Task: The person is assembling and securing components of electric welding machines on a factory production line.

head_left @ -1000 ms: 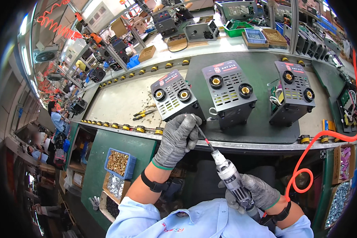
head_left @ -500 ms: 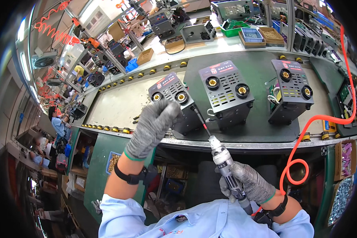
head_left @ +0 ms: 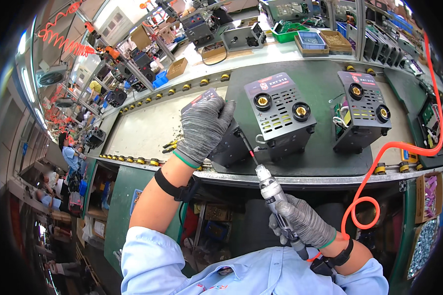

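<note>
A grey welding machine stands at the left of the row, turned slightly. My left hand, in a grey knit glove, lies over its front panel and hides both round sockets; the hand seems closed on the panel edge, though most fingertips are hidden. My right hand, gloved alike, is wrapped round an air screwdriver. The driver's long bit points up and left, its tip at the side of that machine's case. Two similar machines, a middle one and a right one, stand upright with round sockets showing.
An orange air hose loops from the driver up the right side. The machines stand on a green mat over a line edged with yellow-black rollers. Boxes of parts, including a green bin, sit on the far bench. A tray of screws is at lower right.
My left hand has spread from a tight fist at the sockets to lie higher across the panel. The driver has shifted slightly left and down, its bit still at the case side.
</note>
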Available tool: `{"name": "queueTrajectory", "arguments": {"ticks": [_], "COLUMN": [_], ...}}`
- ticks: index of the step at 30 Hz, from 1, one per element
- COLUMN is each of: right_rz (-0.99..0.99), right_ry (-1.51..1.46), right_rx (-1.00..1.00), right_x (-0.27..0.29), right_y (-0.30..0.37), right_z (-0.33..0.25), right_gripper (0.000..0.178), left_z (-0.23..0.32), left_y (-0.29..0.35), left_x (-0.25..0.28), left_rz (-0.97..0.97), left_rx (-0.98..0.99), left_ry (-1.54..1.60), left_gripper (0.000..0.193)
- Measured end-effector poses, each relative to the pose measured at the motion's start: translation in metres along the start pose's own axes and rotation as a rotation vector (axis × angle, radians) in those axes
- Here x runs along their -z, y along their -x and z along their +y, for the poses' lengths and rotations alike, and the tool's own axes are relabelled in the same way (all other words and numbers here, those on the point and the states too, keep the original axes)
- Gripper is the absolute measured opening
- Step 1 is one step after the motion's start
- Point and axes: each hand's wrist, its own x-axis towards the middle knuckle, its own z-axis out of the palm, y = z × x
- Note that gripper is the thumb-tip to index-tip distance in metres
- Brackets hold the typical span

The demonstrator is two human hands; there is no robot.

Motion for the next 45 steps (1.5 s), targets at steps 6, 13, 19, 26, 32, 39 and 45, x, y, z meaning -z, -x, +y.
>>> {"name": "queueTrajectory", "arguments": {"ticks": [6,13,19,26,32,39,45], "right_rz": [0.135,0.135,0.124,0.070,0.119,0.092,0.081], "right_ry": [0.202,0.169,0.159,0.077,0.214,0.132,0.142], "right_rx": [0.021,0.034,0.051,-0.018,0.017,0.008,-0.003], "right_x": [-0.001,0.000,-0.002,-0.006,-0.009,-0.004,0.001], "right_y": [-0.007,-0.008,-0.009,-0.003,-0.010,-0.006,-0.005], "right_z": [0.003,0.014,0.014,0.004,0.009,0.008,0.009], "right_gripper": [0.060,0.057,0.055,0.052,0.056,0.057,0.060], "left_z": [0.000,-0.003,-0.002,-0.002,-0.002,0.001,0.000], "left_y": [0.001,0.002,0.001,0.001,0.001,0.002,0.001], "left_x": [-0.002,-0.005,-0.004,-0.004,-0.006,-0.004,-0.008], "left_rz": [0.027,0.036,-0.057,-0.007,0.000,0.011,-0.004], "left_rx": [-0.027,-0.034,0.023,-0.026,-0.025,-0.006,-0.015], "left_ry": [0.005,0.017,0.020,0.048,0.036,0.073,0.058], "left_gripper": [0.026,0.026,0.027,0.026,0.026,0.027,0.025]}}
